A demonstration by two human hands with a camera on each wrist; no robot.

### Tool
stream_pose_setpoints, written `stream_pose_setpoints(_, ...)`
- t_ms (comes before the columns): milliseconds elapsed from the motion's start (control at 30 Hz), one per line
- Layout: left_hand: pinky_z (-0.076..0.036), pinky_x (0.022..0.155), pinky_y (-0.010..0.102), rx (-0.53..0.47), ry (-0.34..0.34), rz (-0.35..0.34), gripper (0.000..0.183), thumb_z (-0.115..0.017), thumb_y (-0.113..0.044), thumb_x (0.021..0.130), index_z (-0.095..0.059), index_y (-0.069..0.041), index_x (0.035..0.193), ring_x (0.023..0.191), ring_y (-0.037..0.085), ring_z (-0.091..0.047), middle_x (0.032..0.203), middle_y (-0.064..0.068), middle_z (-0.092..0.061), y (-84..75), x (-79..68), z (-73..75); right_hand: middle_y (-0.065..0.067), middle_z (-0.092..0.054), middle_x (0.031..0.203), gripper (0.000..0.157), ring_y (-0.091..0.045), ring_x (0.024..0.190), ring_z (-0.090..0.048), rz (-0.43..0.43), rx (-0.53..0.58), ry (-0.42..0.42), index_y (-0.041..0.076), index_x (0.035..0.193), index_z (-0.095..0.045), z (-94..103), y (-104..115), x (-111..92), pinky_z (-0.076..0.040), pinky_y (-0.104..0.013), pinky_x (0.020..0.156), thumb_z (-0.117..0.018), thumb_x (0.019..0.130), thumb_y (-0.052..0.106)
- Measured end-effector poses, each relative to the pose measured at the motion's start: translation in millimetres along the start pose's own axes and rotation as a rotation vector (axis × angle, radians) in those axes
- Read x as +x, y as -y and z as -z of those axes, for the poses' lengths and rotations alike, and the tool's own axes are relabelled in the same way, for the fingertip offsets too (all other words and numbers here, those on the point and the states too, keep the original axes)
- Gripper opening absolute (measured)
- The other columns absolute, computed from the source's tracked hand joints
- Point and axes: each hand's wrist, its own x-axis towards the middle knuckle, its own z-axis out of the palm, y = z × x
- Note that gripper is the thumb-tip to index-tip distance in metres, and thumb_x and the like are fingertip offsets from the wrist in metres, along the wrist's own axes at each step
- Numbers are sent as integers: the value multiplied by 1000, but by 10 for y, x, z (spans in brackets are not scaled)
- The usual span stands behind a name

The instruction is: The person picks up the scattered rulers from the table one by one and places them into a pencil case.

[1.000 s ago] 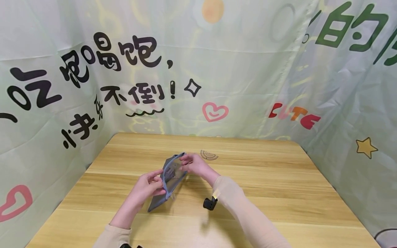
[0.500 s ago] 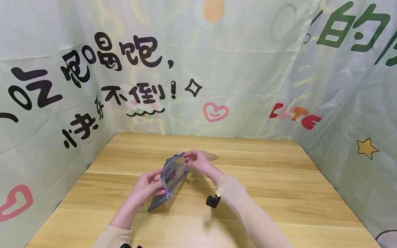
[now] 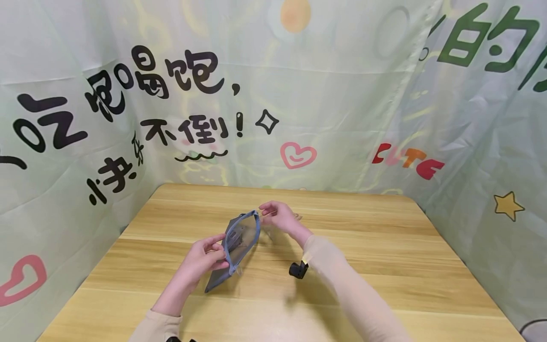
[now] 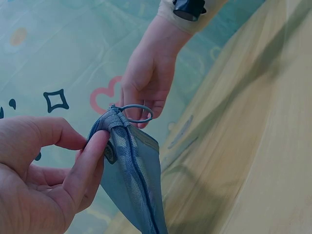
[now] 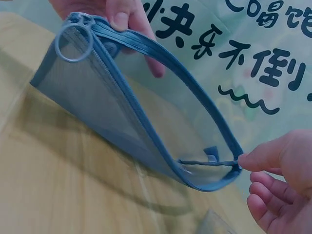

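A blue-edged, see-through mesh zip pouch [image 3: 244,236] stands tilted on its side with its mouth spread wide. My left hand [image 3: 208,256] pinches the near part of its rim between thumb and fingers, close to the zip end. A round ring pull [image 5: 74,45] hangs from that end. At the far corner of the mouth, my right hand [image 3: 281,218] has thumb and finger on the rim and seems to pinch it; the other fingers are loosely curled. Inside the pouch lies something dark and small, too blurred to name.
A protractor [image 3: 297,217] lies on the wooden table [image 3: 363,247], mostly hidden behind the right hand. Another clear flat piece [image 5: 214,224] shows on the table near the pouch. Printed curtains [image 3: 342,109] enclose the table's back and sides.
My right hand has shifted right along the rim to the pouch's far corner, covering more of the protractor. The far rim has moved slightly right. My left hand keeps its hold.
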Motion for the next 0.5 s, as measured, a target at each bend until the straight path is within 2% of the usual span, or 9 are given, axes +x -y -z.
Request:
stream_pose_setpoints(333,-62,73,22,2,6,4,59,-54,3,89,-39,8,145,80,14,-60,93,3,-50,3,5,3,-22,-63,120,41,-25,101,-64,20,-82,-11,2,125,-62,220,-74,131,-55,-27,82,-71,86,8)
stream_pose_setpoints(500,-62,73,22,1,10,6,59,-53,3,89,-38,7,146,81,13,-59,94,3,-50,1,4,10,-20,-63,120,41,-23,100,-62,28,-141,-5,4,126,-61,296,-121,177,-51,-21,72,-70,87,10)
